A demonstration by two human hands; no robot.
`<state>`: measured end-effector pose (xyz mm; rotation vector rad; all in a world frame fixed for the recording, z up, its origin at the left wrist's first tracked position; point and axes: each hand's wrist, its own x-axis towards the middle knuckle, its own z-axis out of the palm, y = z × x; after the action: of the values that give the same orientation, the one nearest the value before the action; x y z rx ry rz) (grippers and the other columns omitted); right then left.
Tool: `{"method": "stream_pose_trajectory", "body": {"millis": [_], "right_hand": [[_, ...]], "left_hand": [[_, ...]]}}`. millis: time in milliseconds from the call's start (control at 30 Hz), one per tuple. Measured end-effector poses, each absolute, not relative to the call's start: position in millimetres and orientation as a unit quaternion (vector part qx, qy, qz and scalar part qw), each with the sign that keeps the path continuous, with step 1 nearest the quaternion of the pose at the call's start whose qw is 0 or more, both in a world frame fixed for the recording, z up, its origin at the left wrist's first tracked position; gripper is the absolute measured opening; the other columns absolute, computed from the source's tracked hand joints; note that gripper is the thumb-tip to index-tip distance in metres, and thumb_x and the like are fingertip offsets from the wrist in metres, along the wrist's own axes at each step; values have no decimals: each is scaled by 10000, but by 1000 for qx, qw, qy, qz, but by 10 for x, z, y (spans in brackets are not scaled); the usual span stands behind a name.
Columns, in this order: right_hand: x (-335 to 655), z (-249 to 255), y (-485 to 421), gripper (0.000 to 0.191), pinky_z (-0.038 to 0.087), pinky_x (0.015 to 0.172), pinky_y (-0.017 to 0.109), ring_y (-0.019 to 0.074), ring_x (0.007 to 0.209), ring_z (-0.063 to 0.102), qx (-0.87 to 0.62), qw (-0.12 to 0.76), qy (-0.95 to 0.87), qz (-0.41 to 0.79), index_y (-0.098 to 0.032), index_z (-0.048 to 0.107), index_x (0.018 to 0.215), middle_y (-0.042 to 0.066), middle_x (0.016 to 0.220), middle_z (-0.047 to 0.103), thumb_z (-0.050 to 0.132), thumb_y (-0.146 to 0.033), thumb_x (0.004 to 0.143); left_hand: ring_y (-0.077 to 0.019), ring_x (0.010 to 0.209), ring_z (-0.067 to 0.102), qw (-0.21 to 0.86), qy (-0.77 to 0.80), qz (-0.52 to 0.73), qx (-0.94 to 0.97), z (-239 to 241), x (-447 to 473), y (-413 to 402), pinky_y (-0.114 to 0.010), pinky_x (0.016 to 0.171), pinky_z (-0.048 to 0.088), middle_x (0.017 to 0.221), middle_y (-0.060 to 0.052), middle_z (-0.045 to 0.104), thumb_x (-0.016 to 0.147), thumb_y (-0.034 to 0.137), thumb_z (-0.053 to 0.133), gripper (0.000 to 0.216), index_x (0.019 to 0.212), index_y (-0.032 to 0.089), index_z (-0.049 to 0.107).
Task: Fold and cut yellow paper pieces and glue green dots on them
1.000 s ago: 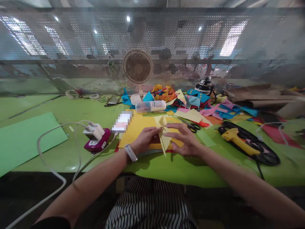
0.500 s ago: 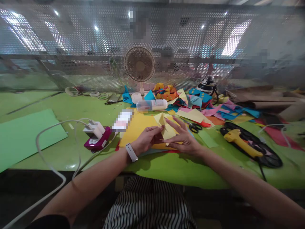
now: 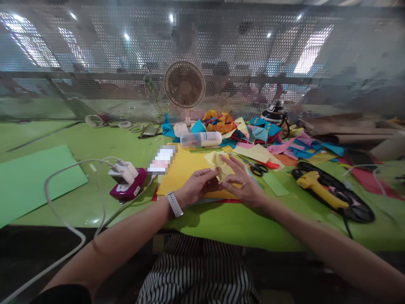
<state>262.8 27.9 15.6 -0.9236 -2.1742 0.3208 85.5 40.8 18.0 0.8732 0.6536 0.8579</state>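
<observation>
A folded pale yellow paper piece [image 3: 220,165] lies on an orange-yellow sheet [image 3: 182,171] in the middle of the green table [image 3: 221,219]. My left hand [image 3: 198,185], with a white band on the wrist, pinches the paper's left edge between thumb and fingers. My right hand [image 3: 242,181] rests on the paper with its fingers stretched out flat, pressing it down onto the sheet. Much of the paper is hidden under my right hand.
Scissors [image 3: 257,169] and a clear bottle [image 3: 201,139] lie just behind the sheet. A yellow glue gun [image 3: 316,188] rests on a black tray at right. A purple power strip with white plugs [image 3: 126,181] and cables sits left. Coloured paper scraps [image 3: 268,139] and a small fan [image 3: 185,90] stand behind.
The yellow paper, held up with a pointed tip hanging a second ago, has been lowered and flattened onto the sheet. My right hand has come down on top of it.
</observation>
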Motion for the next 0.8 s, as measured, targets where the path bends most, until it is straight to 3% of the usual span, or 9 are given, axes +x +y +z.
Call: {"method": "stream_pose_trajectory", "body": {"millis": [167, 300, 467, 600, 800], "right_hand": [[2598, 132, 270, 211, 222, 1062, 447, 246, 1315, 183, -380, 390, -831, 119, -202, 640, 644, 2, 1419, 303, 545, -280, 815], [2584, 108, 284, 221, 274, 1030, 442, 259, 1266, 283, -389, 398, -820, 135, -196, 631, 619, 71, 1297, 451, 553, -290, 803], [2574, 117, 287, 229, 360, 936, 408, 256, 1115, 427, -392, 399, -811, 174, -203, 627, 609, 82, 1051, 568, 561, -323, 793], [2590, 105, 295, 238, 433, 717, 313, 193, 813, 513, -421, 382, -790, 229, -189, 606, 618, 46, 786, 552, 540, -330, 798], [2606, 99, 313, 237, 396, 639, 260, 146, 693, 496, -417, 369, -787, 266, -175, 565, 579, 13, 705, 509, 527, -275, 790]], "left_hand": [[-112, 677, 614, 780, 293, 399, 383, 170, 856, 403, -304, 794, 478, 707, -21, 653, 671, 281, 717, 209, 777, 123, 631], [-125, 710, 623, 787, 284, 394, 381, 140, 859, 405, -312, 803, 480, 751, -33, 664, 689, 260, 702, 189, 804, 126, 633], [-120, 668, 602, 787, 289, 392, 378, 129, 866, 419, -328, 796, 477, 644, -5, 615, 728, 329, 659, 217, 735, 118, 615], [-118, 663, 597, 802, 257, 383, 379, 120, 859, 429, -328, 795, 474, 619, 2, 600, 747, 331, 626, 212, 730, 120, 620], [-118, 806, 614, 770, 253, 371, 454, 128, 846, 389, -282, 870, 438, 847, -45, 668, 692, 194, 695, 179, 845, 107, 664]]}}
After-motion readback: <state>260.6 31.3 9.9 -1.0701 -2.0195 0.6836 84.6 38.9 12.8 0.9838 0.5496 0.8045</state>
